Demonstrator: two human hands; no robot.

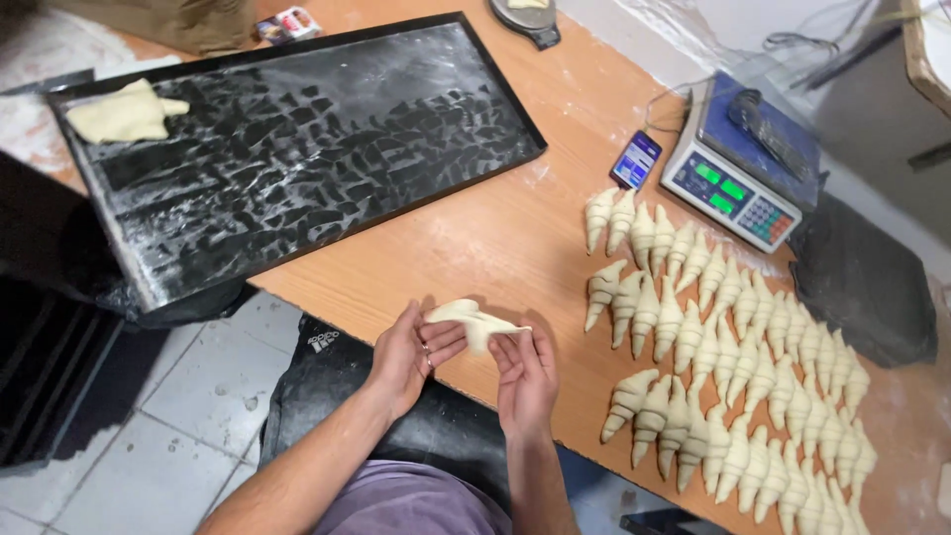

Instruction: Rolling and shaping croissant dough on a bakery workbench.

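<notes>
My left hand (408, 354) and my right hand (523, 377) together hold one raw, pale rolled dough piece (474, 321) just above the near edge of the wooden table (495, 233). The left hand grips its thick end, the right pinches its thin tip. To the right lie several rows of shaped raw croissants (728, 367). A large black floured baking tray (297, 139) sits at the upper left, with a flat dough scrap (121, 112) in its far corner.
A digital scale (741, 163) with a dark object on its pan stands at the right rear, a phone (636, 160) beside it. A black cloth (864, 277) lies at far right. Tiled floor and a dark bag (337, 381) are below the table edge.
</notes>
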